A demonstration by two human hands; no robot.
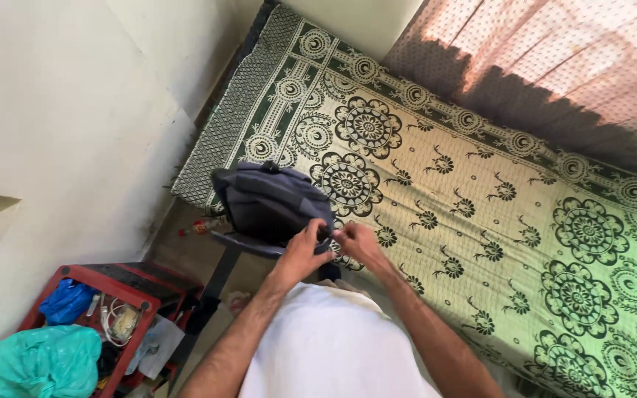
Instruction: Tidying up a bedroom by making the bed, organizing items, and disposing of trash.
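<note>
Small room with pale walls; bed covered by a green and cream patterned spread, pinkish curtain beyond the hands. Dark grey backpack, at the bed's near edge, directly ahead of both hands. Left hand, fingers pinched on the backpack's near edge. Right hand, just beside it, fingers closed on the same edge. Red crate of oddments and teal plastic bag, low to the left of the left hand.

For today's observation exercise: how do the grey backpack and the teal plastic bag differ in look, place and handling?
The grey backpack is dark and structured; the teal plastic bag is bright and crumpled. The backpack sits at the patterned bed edge; the bag lies by the red rack. The left hand and right hand touch only the backpack. Both are bags.
</note>
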